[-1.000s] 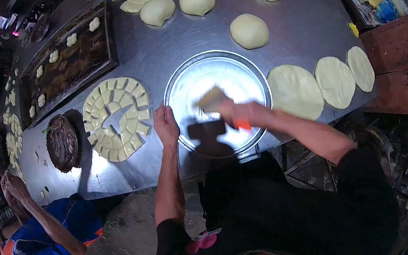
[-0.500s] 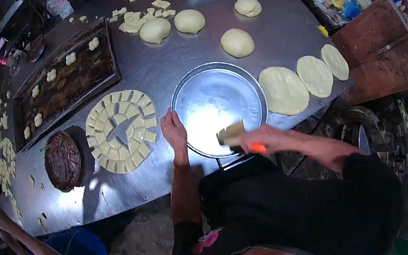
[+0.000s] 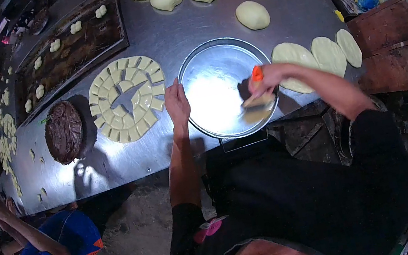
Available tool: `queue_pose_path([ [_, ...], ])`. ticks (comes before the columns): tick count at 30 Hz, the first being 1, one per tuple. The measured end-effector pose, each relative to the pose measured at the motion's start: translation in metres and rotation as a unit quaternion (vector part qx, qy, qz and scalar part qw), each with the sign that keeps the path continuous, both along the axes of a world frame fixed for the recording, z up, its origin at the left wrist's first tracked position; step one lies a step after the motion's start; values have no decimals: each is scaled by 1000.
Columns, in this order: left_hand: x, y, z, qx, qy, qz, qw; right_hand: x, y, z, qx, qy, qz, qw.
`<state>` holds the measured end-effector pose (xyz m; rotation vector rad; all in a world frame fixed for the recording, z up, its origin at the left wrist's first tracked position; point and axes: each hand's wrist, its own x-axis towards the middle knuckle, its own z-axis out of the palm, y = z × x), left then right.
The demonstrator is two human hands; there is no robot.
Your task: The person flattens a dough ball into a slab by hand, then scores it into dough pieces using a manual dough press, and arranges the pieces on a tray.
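A round metal pan (image 3: 219, 44) rests at the front edge of the steel table. My left hand (image 3: 176, 101) grips its left rim. In my right hand (image 3: 267, 79) is a wide brush (image 3: 259, 107) with an orange-ended handle; its blurred bristles are against the pan's inside, at the lower right. Left of the pan lies a ring of cut dough pieces (image 3: 143, 61). Flattened dough rounds (image 3: 331, 57) lie to the right, the nearest partly behind my right forearm.
Dough balls (image 3: 252, 15) sit beyond the pan. A dark baking tray (image 3: 91, 43) holds small dough clusters at the left. A bowl of dark brown paste (image 3: 65, 131) stands near the front edge. Another person's arms (image 3: 21, 222) are at the lower left. Brown wooden boards (image 3: 392, 50) stand at the right.
My right hand and the brush have swept right across the pan, and the handle has turned upward. My left hand stays on the rim. The whole view has shifted slightly.
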<state>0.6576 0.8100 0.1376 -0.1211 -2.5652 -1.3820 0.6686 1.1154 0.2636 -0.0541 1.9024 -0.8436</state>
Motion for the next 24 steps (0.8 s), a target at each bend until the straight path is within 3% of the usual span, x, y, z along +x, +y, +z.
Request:
queue_pose_path([
  [2,2,0,2,-3,-11,-8,1000,-45,11,22,107,187,109,970],
  [3,0,-2,-3,-14,14,-15,1000,-47,1,17,112,189,100,970],
  [5,-3,-2,-6,-32,44,-27,998,-60,-45,-9,-42,425,134,894],
  [6,-4,-4,-10,-30,37,-29,998,-68,-56,-19,-115,535,154,823],
  [8,-1,-2,-3,-22,13,-3,1000,-53,-62,-37,-62,555,249,791],
  [9,-1,-1,-4,-13,9,11,1000,-43,-45,-36,-126,559,146,807],
  [10,1,-1,-7,-5,2,25,1000,-22,-31,-30,-36,585,46,809],
  [13,4,0,-9,-14,-7,33,999,79,-13,-6,85,388,-137,907],
  [14,-2,6,-12,-16,13,31,999,114,-27,-25,-20,401,-180,898],
  [16,-2,7,-21,33,-7,36,999,141,-64,-49,-158,482,-61,860],
  [18,-3,2,-23,48,-17,11,999,114,-87,-62,-220,549,-46,805],
  [20,1,-1,-13,23,8,-9,1000,53,-81,-53,-75,529,23,845],
  [22,-2,-9,-14,30,-57,-30,998,16,-36,-30,-162,531,-95,827],
  [24,-3,-17,-21,5,-92,-10,996,29,35,16,-211,588,-199,756],
])
